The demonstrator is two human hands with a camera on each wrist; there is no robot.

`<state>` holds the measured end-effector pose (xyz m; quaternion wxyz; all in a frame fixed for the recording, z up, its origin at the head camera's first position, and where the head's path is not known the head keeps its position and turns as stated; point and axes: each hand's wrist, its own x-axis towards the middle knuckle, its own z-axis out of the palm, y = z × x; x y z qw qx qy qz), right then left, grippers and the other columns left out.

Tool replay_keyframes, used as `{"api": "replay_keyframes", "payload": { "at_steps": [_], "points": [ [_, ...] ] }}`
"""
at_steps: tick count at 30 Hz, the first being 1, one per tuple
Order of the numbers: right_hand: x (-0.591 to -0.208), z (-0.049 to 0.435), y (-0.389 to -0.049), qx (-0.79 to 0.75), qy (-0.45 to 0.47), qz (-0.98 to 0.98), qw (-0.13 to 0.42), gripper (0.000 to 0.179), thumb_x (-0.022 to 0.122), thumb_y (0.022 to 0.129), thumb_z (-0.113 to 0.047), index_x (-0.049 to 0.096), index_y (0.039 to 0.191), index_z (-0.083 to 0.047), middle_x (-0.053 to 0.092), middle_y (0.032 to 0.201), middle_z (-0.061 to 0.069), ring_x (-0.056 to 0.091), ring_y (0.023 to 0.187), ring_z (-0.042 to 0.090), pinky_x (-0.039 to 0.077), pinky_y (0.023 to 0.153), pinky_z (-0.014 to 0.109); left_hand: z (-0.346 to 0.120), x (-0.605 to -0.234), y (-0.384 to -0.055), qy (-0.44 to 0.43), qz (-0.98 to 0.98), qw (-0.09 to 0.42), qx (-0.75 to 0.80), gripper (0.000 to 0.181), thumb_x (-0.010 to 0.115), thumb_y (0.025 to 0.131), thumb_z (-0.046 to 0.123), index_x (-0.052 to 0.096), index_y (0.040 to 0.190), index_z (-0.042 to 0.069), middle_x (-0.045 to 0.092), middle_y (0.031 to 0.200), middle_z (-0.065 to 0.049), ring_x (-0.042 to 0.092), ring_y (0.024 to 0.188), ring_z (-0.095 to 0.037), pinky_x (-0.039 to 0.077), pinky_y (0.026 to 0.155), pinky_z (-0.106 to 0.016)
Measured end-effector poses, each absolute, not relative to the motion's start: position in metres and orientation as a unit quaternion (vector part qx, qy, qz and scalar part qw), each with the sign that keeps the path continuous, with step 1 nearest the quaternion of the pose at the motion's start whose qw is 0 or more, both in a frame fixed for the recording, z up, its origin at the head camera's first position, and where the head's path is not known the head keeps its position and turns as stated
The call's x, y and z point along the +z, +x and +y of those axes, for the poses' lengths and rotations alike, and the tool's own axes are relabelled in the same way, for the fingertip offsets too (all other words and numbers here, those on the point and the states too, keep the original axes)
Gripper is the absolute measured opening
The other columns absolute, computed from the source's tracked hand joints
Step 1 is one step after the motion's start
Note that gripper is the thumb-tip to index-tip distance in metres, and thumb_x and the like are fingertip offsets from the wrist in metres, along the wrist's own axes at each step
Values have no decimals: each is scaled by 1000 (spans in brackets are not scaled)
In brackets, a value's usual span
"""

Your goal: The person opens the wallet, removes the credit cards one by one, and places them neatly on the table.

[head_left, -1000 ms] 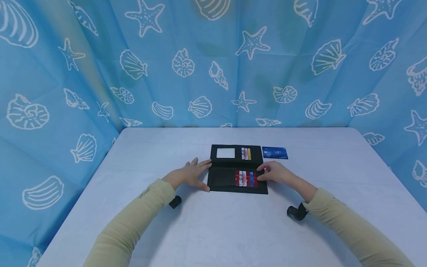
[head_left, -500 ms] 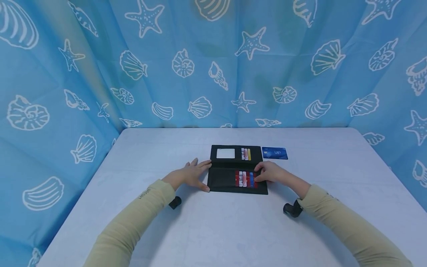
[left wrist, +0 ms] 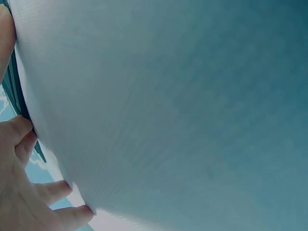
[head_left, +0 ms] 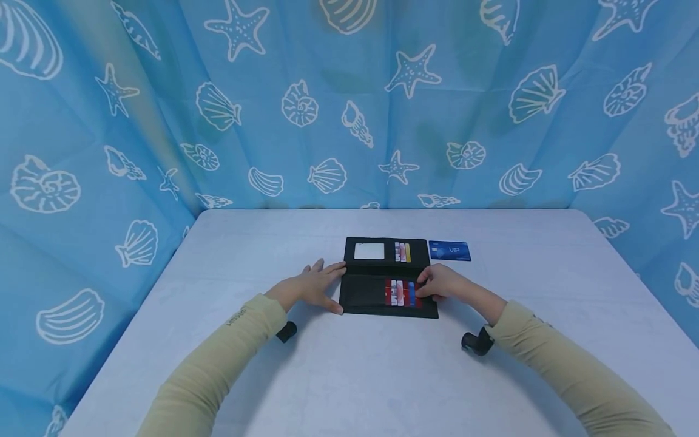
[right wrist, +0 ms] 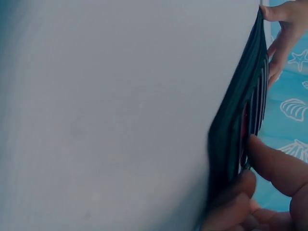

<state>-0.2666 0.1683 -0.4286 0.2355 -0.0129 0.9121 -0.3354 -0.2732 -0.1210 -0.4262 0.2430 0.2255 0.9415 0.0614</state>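
A black wallet [head_left: 363, 292] lies unfolded on the table, its two panels one above the other in the head view. Spread fingers of my left hand [head_left: 314, 286] rest at its left edge, the thumb by the lower corner. At the right side of the lower panel, my right hand [head_left: 443, 283] pinches a red card [head_left: 418, 301] between thumb and fingers, and the card sits mostly within the slots. Beside it in the same panel are a blue card [head_left: 412, 294] and several others. The right wrist view shows the thumb and curled fingers right at the stacked slots [right wrist: 260, 98].
A blue VIP card [head_left: 450, 250] lies on the white table [head_left: 382, 376], right of the wallet's upper panel. That panel holds a white card [head_left: 369, 251] and several narrow card edges [head_left: 402, 252]. Behind the table hangs a blue curtain [head_left: 327, 139] with shells and starfish.
My right hand has shifted slightly left with the red card, mostly in the first half second. The left hand and the wallet have stayed put.
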Motion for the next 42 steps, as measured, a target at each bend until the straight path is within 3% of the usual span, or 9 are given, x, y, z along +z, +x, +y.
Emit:
{"api": "replay_keyframes", "payload": {
  "at_steps": [9, 15, 22, 32, 42],
  "points": [
    [-423, 161, -266, -362, 27, 900, 242, 22, 62, 87, -14, 57, 101, 2, 60, 90, 12, 58, 68, 16, 52, 62, 23, -123, -428, -274, 228, 942, 237, 62, 98, 69, 73, 54, 17, 148, 19, 4, 155, 6, -2, 140, -35, 6, 111, -54],
    [-421, 158, -267, -354, 27, 904, 239, 19, 62, 86, -11, 56, 99, 2, 60, 89, 13, 60, 65, 17, 53, 61, 24, -123, -430, -275, 226, 943, 235, 61, 98, 69, 72, 55, 17, 148, 20, 4, 155, 6, -1, 140, -35, 6, 110, -54],
    [-426, 158, -267, -391, 40, 891, 226, 25, 62, 85, -6, 57, 108, 5, 61, 91, 14, 60, 64, 16, 54, 62, 24, -123, -430, -275, 225, 944, 235, 60, 98, 69, 72, 55, 17, 148, 20, 4, 155, 6, -2, 140, -35, 6, 110, -55],
    [-431, 158, -264, -411, 83, 888, 190, 29, 66, 83, -8, 60, 110, 3, 61, 96, 14, 58, 61, 14, 51, 57, 23, -122, -428, -276, 227, 943, 236, 55, 99, 69, 72, 55, 16, 148, 18, 4, 155, 5, -2, 140, -36, 6, 110, -55],
    [-437, 163, -263, -427, 93, 880, 189, 28, 67, 83, -9, 62, 109, 1, 61, 96, 13, 57, 62, 14, 50, 58, 21, -120, -427, -273, 231, 942, 239, 53, 98, 68, 73, 55, 16, 148, 18, 4, 155, 5, -1, 140, -36, 7, 110, -55]
  ]
}}
